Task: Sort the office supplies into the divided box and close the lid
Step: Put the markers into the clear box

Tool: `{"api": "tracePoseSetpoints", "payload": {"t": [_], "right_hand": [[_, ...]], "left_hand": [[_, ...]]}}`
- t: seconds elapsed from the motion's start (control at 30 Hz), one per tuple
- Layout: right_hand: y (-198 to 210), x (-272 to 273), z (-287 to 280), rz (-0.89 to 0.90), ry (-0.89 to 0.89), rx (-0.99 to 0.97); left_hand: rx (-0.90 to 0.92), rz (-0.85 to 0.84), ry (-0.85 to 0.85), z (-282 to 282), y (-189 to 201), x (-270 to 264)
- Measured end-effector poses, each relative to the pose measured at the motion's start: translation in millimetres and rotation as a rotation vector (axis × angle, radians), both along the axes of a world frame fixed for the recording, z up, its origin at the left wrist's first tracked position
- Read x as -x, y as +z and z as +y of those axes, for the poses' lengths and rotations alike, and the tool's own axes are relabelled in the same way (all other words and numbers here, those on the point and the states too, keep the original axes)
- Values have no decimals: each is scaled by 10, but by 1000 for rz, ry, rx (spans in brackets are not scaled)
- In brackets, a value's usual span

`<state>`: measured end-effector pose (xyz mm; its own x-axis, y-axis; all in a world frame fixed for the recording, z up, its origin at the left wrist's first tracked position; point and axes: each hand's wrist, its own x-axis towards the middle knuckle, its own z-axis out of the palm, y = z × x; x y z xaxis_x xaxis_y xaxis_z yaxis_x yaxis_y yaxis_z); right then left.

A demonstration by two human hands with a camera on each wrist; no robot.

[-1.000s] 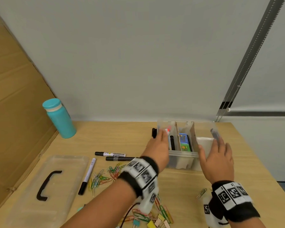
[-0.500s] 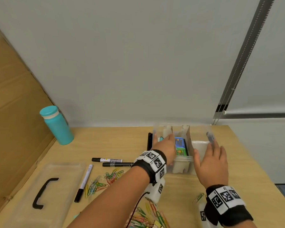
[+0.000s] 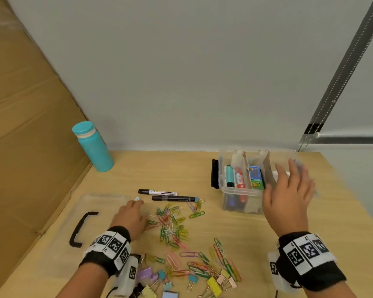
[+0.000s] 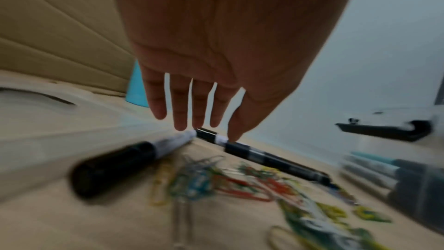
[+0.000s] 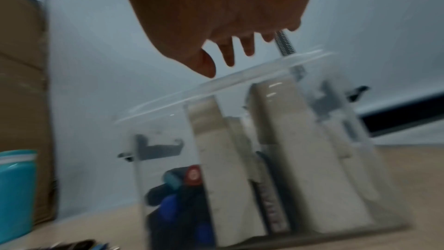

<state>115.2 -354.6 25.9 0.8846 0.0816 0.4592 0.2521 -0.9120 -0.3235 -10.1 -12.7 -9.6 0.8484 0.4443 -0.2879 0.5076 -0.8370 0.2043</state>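
The clear divided box (image 3: 241, 191) stands at the right of the table with markers (image 3: 238, 178) and a blue-green pack (image 3: 255, 178) in its left compartments. My right hand (image 3: 284, 179) hovers open over its right side, fingers spread just above the rim (image 5: 216, 86). My left hand (image 3: 136, 204) is open, fingers straight, low over a black-and-white marker (image 4: 134, 159) that lies beside the clear lid (image 3: 58, 244). Two more markers (image 3: 157, 192) (image 3: 172, 198) lie just beyond it. Coloured paper clips (image 3: 172, 222) and binder clips (image 3: 213, 282) are scattered in front.
A teal bottle (image 3: 93, 147) stands at the back left against a cardboard wall (image 3: 30, 125). The lid has a black handle (image 3: 82, 229). A grey wall closes the back, and the table's right edge (image 3: 353, 201) is near the box.
My left hand has left the box and moved left and nearer, down over the marker by the lid. My right hand stays at the box's right side.
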Motion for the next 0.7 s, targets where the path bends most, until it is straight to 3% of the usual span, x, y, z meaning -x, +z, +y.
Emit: {"api": "tracePoseSetpoints", "payload": {"t": [0.13, 0.23, 0.33, 0.47, 0.57, 0.7], "right_hand": [[157, 306, 563, -176, 452, -26], [38, 397, 1030, -55, 696, 42], [-160, 328, 1427, 182, 720, 181], [-344, 191, 1749, 486, 617, 378], [-426, 162, 1857, 508, 524, 523], [-462, 102, 1874, 499, 498, 539]], "left_hand": [[-109, 139, 40, 185, -65, 53], [-53, 174, 57, 165, -51, 29], [-62, 179, 37, 160, -48, 0], [-45, 205, -9, 175, 56, 13], [15, 34, 27, 275, 127, -7], [67, -207, 24, 382, 205, -246]]}}
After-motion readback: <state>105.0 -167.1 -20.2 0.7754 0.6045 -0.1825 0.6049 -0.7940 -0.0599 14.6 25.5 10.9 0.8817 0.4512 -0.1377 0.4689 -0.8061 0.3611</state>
